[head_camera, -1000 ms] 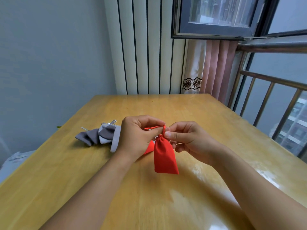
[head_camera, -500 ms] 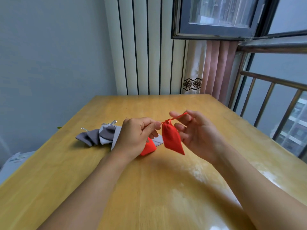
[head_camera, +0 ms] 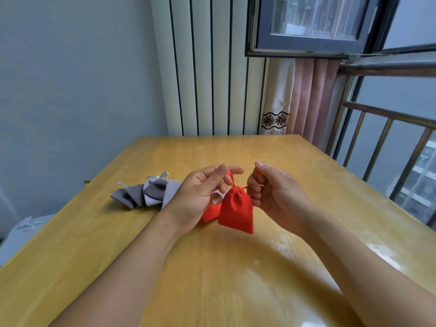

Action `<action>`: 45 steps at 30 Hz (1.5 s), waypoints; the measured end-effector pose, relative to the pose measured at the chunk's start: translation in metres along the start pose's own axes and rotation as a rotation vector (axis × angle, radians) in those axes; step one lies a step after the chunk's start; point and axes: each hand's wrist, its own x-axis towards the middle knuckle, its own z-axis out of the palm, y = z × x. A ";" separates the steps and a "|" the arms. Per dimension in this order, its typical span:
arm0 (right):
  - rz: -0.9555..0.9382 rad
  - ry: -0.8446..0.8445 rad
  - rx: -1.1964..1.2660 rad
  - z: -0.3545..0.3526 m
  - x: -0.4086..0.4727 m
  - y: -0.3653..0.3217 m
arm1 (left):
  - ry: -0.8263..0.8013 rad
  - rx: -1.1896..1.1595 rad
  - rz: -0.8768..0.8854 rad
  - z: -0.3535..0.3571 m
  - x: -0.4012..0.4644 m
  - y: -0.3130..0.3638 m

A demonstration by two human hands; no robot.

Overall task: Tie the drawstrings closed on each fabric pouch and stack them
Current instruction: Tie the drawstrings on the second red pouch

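Note:
A small red pouch hangs above the wooden table, its mouth gathered tight. My left hand pinches the red drawstring rising from the pouch's neck between thumb and fingers. My right hand is closed around the other end of the string, just right of the neck. A second red pouch lies on the table behind my left hand, mostly hidden. Several grey pouches with silver cords lie overlapped to the left.
The table's left edge runs close to the grey pouches. A white radiator and a pink curtain stand behind the table. A metal railing lines the right side.
The red pouch has swung from tilted back to hanging upright. My right hand has closed into a fist on the string, and my left hand has lifted with its end.

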 end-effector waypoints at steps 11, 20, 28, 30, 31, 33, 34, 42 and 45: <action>-0.244 -0.086 -1.153 -0.010 -0.006 -0.001 | 0.072 0.162 -0.004 0.005 0.000 -0.003; -0.319 -0.081 -1.283 -0.016 -0.004 -0.004 | 0.100 0.889 0.169 -0.004 -0.005 -0.005; -0.216 -0.065 -1.103 -0.018 -0.002 0.000 | 0.034 0.862 0.113 -0.015 -0.001 0.001; -0.170 -0.107 -1.029 -0.019 -0.002 0.000 | -0.021 0.606 0.040 -0.011 -0.002 0.001; -0.157 -0.132 -1.013 -0.018 -0.001 0.000 | -0.046 0.491 0.005 -0.008 -0.003 0.000; -0.161 -0.157 -1.023 -0.018 -0.001 0.002 | -0.073 0.302 -0.057 -0.003 -0.005 -0.002; -0.176 -0.156 -1.037 -0.020 0.000 0.002 | -0.068 0.246 -0.076 -0.002 -0.005 -0.002; -0.332 -0.094 -1.035 -0.023 -0.001 -0.009 | 0.047 0.132 -0.058 0.000 -0.004 0.000; -0.292 -0.162 -0.891 -0.017 -0.005 -0.011 | 0.090 0.076 -0.044 0.001 -0.004 0.001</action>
